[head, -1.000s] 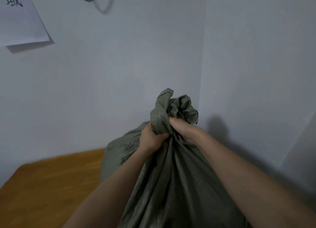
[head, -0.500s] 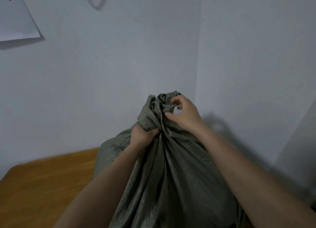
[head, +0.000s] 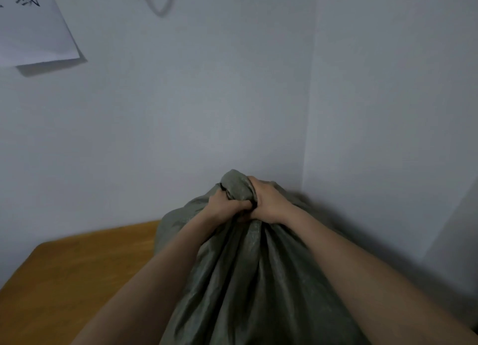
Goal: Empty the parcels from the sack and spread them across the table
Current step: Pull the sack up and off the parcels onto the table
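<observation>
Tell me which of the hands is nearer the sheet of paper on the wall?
Left. The left hand grips the sack neck on the side toward the paper; the right hand grips it just beyond, farther from it.

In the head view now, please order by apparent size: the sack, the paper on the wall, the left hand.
1. sack, largest by far.
2. paper, cut by the frame edge, so partly unseen.
3. left hand, smallest, gripping the sack's bunched neck.

The right hand (head: 269,205) closed back onto the bunched neck of the sack (head: 253,280), beside the left hand (head: 222,209).
</observation>
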